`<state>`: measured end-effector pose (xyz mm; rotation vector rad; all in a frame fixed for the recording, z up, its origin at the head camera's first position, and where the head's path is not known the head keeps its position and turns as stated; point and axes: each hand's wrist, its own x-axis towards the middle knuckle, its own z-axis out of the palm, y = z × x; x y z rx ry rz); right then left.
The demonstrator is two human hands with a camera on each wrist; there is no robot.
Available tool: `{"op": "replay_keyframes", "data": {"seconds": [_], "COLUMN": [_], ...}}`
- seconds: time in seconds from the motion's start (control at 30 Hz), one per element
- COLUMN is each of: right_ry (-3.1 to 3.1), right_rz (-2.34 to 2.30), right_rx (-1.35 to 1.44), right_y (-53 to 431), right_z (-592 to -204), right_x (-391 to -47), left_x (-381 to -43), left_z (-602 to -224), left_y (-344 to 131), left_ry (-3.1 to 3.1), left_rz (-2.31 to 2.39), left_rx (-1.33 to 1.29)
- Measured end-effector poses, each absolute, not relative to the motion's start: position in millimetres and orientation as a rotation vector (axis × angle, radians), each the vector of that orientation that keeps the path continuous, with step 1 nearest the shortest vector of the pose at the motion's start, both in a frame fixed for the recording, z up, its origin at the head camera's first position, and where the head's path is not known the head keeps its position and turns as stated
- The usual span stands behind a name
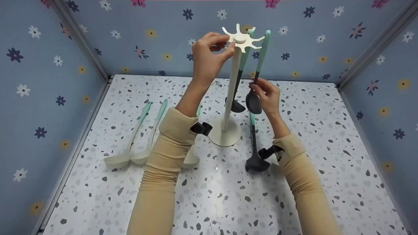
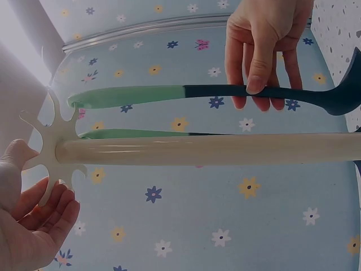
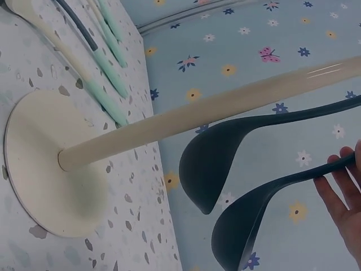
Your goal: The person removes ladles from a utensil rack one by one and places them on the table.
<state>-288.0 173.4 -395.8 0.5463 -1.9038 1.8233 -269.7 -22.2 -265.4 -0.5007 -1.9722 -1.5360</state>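
My left hand pinches the hooked top of a cream stand, thumb and fingers on its arms. My right hand grips the dark shaft of a ladle with a mint handle, bowl downward. The handle's end is right at a hook tip in the left wrist view, where the right hand has its thumb across the shaft. Behind the pole, a second dark ladle hangs from the top, its bowl beside the held one in the right wrist view.
On the speckled table, two cream ladles with mint handles lie at left. Another cream ladle is partly hidden by my left sleeve. A dark ladle lies near my right sleeve. The stand's round base is mid-table. Patterned walls enclose three sides.
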Motion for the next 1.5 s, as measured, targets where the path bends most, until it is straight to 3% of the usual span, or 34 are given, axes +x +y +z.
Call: {"op": "replay_keyframes", "data": {"seconds": [0.67,0.93,1.5], "right_ry": [-2.144,-2.321,-2.701], "right_rz": [1.586,1.405,1.117], "right_rx": [0.247,0.037,-0.272], "right_y": [229.0,269.4,320.2], "right_z": [-400.1,-428.2,-448.0], "right_x": [-281.3,-294.1,-278.2], "left_x": [-269.1,-270.6,-271.0], "left_z": [-264.5,-266.5,-266.4], "left_y": [-20.1,-21.1,-21.0], "left_ry": [-1.971,-1.949,-1.944], "left_rz": [-1.558,-1.544,-1.527], "left_rx": [-0.471,-0.498,-0.497]}}
